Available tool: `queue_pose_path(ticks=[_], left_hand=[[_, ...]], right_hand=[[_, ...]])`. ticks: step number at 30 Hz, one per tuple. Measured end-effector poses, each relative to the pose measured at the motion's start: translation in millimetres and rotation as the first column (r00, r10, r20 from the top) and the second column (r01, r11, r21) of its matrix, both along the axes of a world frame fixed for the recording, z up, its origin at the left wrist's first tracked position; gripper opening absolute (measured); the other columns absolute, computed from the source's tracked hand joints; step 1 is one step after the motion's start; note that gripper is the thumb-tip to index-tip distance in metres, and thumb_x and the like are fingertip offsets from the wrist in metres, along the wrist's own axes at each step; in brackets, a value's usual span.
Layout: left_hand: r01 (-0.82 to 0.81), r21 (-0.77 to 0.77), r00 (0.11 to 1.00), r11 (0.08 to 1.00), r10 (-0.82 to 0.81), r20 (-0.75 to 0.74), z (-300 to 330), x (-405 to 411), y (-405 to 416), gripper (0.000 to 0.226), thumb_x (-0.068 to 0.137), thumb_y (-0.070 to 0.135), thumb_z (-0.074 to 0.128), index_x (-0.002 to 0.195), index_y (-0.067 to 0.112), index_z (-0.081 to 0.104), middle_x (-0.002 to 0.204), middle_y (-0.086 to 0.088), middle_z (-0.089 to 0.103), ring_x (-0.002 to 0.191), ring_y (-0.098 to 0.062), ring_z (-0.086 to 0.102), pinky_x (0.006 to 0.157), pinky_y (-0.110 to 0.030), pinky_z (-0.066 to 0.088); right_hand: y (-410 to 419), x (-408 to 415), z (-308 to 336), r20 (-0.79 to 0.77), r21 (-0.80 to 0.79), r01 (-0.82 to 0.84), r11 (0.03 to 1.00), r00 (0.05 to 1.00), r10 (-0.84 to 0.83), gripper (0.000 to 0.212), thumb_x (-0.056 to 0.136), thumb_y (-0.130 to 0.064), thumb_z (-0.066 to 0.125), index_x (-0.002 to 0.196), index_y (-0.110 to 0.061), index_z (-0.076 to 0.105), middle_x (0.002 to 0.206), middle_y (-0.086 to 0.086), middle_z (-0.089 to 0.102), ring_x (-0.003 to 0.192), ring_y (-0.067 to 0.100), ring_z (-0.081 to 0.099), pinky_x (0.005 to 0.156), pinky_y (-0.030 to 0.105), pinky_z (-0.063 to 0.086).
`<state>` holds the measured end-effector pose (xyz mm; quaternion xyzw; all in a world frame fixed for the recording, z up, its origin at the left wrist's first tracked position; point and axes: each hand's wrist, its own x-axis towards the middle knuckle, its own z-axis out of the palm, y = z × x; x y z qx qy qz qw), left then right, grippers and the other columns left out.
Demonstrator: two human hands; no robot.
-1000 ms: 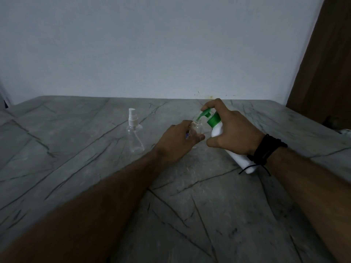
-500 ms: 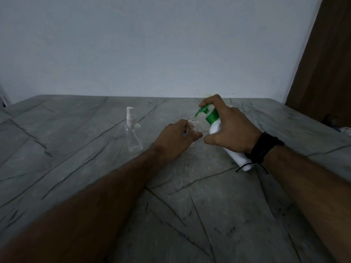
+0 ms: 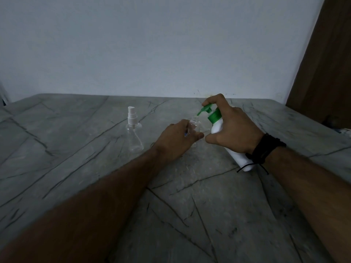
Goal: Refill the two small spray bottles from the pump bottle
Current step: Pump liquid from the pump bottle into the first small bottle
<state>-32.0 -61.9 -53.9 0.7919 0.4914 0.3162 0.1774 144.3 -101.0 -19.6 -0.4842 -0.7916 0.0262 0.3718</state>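
My right hand (image 3: 233,128) grips the white pump bottle (image 3: 218,127), which leans toward the left; the index finger lies on top of its green pump head (image 3: 206,109). The green nozzle points down at the open neck of a small clear spray bottle (image 3: 195,124) with no cap on it. My left hand (image 3: 177,140) holds that small bottle upright on the table, hiding most of its body. A second small clear spray bottle (image 3: 133,132) with a white spray cap stands alone to the left.
The grey marble-patterned table (image 3: 171,205) stretches toward me and to both sides. A pale wall stands behind it. A dark brown door or panel (image 3: 326,59) rises at the right edge.
The pump head has risen under my right index finger, and the nozzle now sits clearly above the small bottle's neck. The left hand holds as before.
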Motion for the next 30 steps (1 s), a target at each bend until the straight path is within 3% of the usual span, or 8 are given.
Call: queue_pose_path(ticks=[6,14,20,23,26,28,30], left_hand=[[-0.007,0.003,1.0,1.0,0.007,0.002,-0.5,0.2,0.2,0.048,0.09,0.05,0.059,0.126,0.019,0.054,0.12,0.003,0.063,0.105,-0.012,0.058,0.081,-0.024,0.043],[-0.006,-0.002,1.0,1.0,0.006,0.014,0.9,1.3,-3.2,0.048,0.09,0.047,0.059,0.128,0.018,0.054,0.123,0.002,0.062,0.106,-0.012,0.057,0.082,-0.024,0.042],[-0.006,-0.011,1.0,1.0,0.006,0.004,1.5,1.6,-3.6,0.048,0.091,0.048,0.059,0.128,0.018,0.053,0.123,0.002,0.061,0.107,-0.012,0.057,0.082,-0.024,0.042],[-0.002,-0.008,1.0,1.0,0.002,0.01,1.2,1.3,-3.0,0.049,0.09,0.048,0.059,0.127,0.017,0.054,0.122,0.001,0.062,0.104,-0.012,0.057,0.084,-0.026,0.045],[-0.002,-0.007,1.0,1.0,0.002,0.013,0.6,0.5,-2.1,0.048,0.089,0.048,0.06,0.127,0.018,0.054,0.121,0.002,0.063,0.103,-0.013,0.058,0.085,-0.027,0.046],[0.001,-0.005,1.0,1.0,-0.001,0.012,-0.4,0.4,-1.7,0.048,0.089,0.048,0.06,0.126,0.018,0.055,0.12,0.002,0.063,0.103,-0.013,0.058,0.084,-0.027,0.046],[0.003,-0.007,1.0,1.0,-0.003,0.017,-0.7,0.4,-1.8,0.048,0.089,0.048,0.06,0.126,0.018,0.055,0.12,0.002,0.063,0.103,-0.013,0.058,0.085,-0.027,0.046]], right_hand=[[2.0,0.4,-3.1,0.013,-0.011,-0.004,1.0,1.0,0.004,0.078,0.064,-0.025,0.078,0.131,-0.041,0.041,0.08,-0.01,0.062,0.065,0.006,0.058,0.059,0.022,0.041],[0.1,1.5,-1.8,0.019,-0.031,0.019,0.999,1.0,-0.019,0.07,0.064,-0.019,0.08,0.123,-0.033,0.044,0.067,-0.015,0.054,0.058,-0.001,0.055,0.052,0.013,0.034],[-0.8,0.9,-3.5,0.032,-0.013,-0.002,1.0,0.999,0.002,0.078,0.065,-0.022,0.08,0.13,-0.038,0.04,0.08,-0.005,0.065,0.065,0.009,0.06,0.059,0.029,0.049],[-1.7,1.1,-1.8,0.021,-0.015,-0.003,1.0,1.0,0.003,0.074,0.065,-0.018,0.081,0.126,-0.033,0.043,0.073,-0.013,0.059,0.062,0.0,0.058,0.054,0.013,0.04],[-2.0,1.1,-1.3,0.01,-0.012,0.013,1.0,1.0,-0.013,0.072,0.064,-0.015,0.081,0.125,-0.027,0.045,0.067,-0.017,0.052,0.059,-0.007,0.055,0.052,0.009,0.037],[-1.8,1.3,-1.9,0.017,-0.009,0.019,1.0,1.0,-0.019,0.074,0.064,-0.018,0.08,0.127,-0.03,0.044,0.07,-0.015,0.055,0.06,-0.002,0.056,0.053,0.011,0.037],[-1.2,1.0,-2.7,0.034,-0.01,0.012,1.0,0.999,-0.012,0.077,0.064,-0.021,0.08,0.13,-0.036,0.041,0.078,-0.008,0.063,0.063,0.006,0.059,0.057,0.023,0.045]])
